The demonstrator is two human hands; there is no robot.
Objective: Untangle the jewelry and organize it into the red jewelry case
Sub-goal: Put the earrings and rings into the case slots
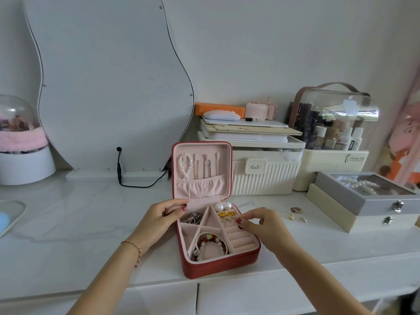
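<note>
Both my hands sit at the open red case: left hand pinches its pink flap, right hand pinches something tiny I can't identify above the ring rolls

One head-worn wide-angle view looks forward and down from above the near edge of the tabletop — close enough that both forearms enter from 5 and 7 o'clock. It faces the wall, with the open red jewelry case just below centre, the mirror at 11 o'clock and storage boxes toward 2 o'clock.
</note>
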